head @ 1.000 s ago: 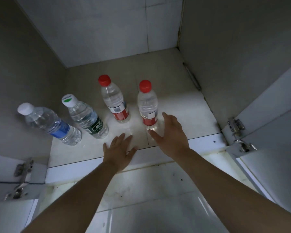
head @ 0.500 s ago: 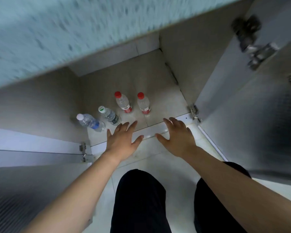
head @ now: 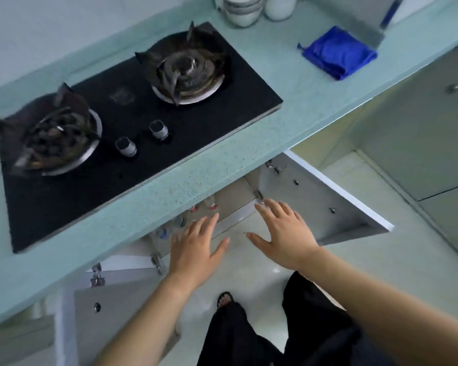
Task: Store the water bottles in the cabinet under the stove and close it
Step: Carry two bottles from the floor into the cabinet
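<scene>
The left hand [head: 196, 244] and right hand [head: 283, 233] are held palm-down, fingers spread, empty. At 12 o'clock, bottles [head: 212, 204] are seen standing in the cabinet [head: 236, 192], tops hidden.

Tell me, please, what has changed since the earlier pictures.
Both hands drew back out of the cabinet: the left hand and right hand now hover open before its opening, and the view rose above the stove. The bottles stayed inside; the left door and right door remain open.
</scene>
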Tool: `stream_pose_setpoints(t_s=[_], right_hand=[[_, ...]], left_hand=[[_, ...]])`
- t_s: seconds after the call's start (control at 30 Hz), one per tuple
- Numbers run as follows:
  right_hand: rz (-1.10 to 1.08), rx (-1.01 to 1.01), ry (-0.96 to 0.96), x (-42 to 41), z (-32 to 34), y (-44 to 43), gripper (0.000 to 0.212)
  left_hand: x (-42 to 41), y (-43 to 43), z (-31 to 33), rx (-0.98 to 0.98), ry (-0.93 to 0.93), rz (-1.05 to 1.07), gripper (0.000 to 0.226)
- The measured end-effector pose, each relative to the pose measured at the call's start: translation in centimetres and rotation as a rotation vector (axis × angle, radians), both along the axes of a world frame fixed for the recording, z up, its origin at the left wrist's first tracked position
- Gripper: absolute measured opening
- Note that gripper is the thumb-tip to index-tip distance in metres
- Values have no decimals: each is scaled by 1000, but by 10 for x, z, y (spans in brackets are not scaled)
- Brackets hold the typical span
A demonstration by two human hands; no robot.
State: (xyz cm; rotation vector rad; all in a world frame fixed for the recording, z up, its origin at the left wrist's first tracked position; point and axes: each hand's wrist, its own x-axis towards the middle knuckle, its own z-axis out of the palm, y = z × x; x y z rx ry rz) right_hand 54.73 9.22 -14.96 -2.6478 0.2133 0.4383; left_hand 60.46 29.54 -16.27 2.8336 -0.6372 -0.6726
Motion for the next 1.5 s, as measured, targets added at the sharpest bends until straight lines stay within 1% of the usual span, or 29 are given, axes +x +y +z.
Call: stream_pose_setpoints(t_s=[0.13, 0.27, 0.37, 0.5, 0.7, 0.87, 1.07, 1.2, 1.3, 1.5], right_hand=[[-74, -53, -101, -15, 46, 10, 74], [-241, -84, -138, -43, 66, 27, 70], [-414, -90, -134, -75, 71, 37, 70], [-700, -94, -115, -137, 77, 44, 70], [-1111, -98, -73, -249, 84, 62, 73], [-1421, -125, -120, -346, 98, 90, 71], [-1752, -155, -193, -484, 112, 150, 69], [-1966, -193, -203, -578, 119, 204, 69], [-2142, -260, -192, -638, 120, 244, 74], [-2460, -292, -172, -714, 120, 316, 67]], left_hand=[[10, 0, 43, -50, -94, -119, 79], [15, 0, 58, -138, -169, -254, 78], [8, -12, 63, -162, -168, -399, 80], [-19, -39, 73, -157, -135, -639, 72], [-91, -86, 94, -216, -98, -959, 80], [-174, -119, 115, -277, -84, -1232, 77], [-321, -140, 134, -366, -70, -1579, 68], [-435, -133, 141, -429, -39, -1774, 66], [-520, -122, 140, -438, -17, -1937, 68], [-659, -102, 141, -431, 5, -2273, 63]])
